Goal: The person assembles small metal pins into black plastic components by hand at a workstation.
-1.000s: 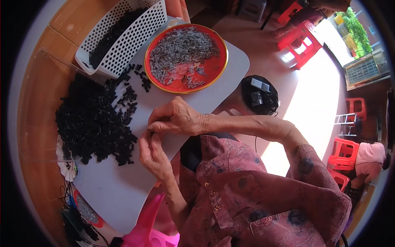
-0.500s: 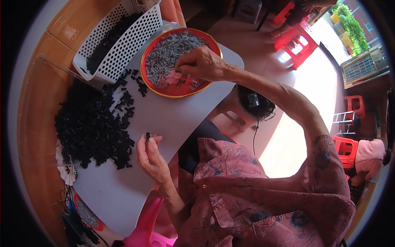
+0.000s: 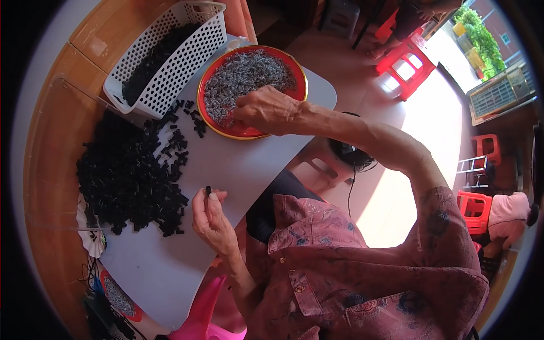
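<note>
- At eight o'clock of the head view's centre, with twelve at its top, I find the left hand point(image 3: 214, 222) above the near edge of the desk point(image 3: 153, 266).
- Left fingers point(image 3: 213, 205): closed in a pinch on one small black piece point(image 3: 208, 190), which stands roughly upright above thumb and fingertip. I judge this grip is meant to leave its upper end exposed.
- At twelve o'clock, the right hand point(image 3: 269, 110) reaches over the near rim of a round red tray point(image 3: 247, 132).
- Right fingers point(image 3: 245, 107): bent down into the tray; the tips are hidden, so I cannot tell whether they grip anything.
- Tray contents: small silvery metal pieces point(image 3: 243, 76), heaped toward the far side. I take the rim to be there to stop them scattering.
- At nine o'clock, a loose black pile point(image 3: 133, 175) lies on the desk, presumably there for easy reach of the left hand.
- Between ten and eleven o'clock, a white perforated basket point(image 3: 184, 76) holds more black pieces, likely as bulk stock, beyond the pile.
</note>
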`<state>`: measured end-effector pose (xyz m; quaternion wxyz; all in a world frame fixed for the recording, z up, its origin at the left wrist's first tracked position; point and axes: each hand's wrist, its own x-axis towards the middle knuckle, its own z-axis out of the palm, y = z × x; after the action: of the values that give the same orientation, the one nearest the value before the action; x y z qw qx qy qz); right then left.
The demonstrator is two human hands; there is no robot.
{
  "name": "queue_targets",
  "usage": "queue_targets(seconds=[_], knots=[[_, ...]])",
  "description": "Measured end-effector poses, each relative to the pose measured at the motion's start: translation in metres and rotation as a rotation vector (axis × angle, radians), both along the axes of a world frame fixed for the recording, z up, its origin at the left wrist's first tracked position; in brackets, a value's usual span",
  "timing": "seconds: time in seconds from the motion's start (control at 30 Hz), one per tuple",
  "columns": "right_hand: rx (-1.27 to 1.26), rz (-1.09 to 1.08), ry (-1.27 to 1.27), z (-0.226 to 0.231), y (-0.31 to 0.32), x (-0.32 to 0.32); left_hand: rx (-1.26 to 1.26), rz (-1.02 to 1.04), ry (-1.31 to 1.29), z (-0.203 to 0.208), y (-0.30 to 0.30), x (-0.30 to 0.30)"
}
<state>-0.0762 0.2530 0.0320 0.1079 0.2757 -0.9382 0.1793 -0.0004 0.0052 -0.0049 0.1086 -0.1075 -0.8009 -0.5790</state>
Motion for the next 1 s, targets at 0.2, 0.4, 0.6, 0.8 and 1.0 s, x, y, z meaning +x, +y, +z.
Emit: queue_targets(seconds=[0.2,0.4,0.6,0.8,1.0], knots=[[-0.508,-0.056,-0.027,-0.010,-0.012,-0.005,-0.153,0.054,0.018,0.004,-0.004,0.004],[-0.828,0.106,-0.352,0.000,-0.061,0.016,-0.090,0.042,-0.028,-0.008,-0.007,0.007],[-0.762,0.191,-0.309,-0.018,-0.097,0.026,0.016,0.012,-0.106,-0.009,-0.008,0.008],[-0.817,0.165,-0.399,-0.019,-0.088,0.028,-0.050,0.007,-0.049,0.004,-0.002,0.004],[-0.886,0.139,-0.506,-0.026,-0.081,0.031,0.023,-0.031,-0.017,0.001,-0.003,0.002]])
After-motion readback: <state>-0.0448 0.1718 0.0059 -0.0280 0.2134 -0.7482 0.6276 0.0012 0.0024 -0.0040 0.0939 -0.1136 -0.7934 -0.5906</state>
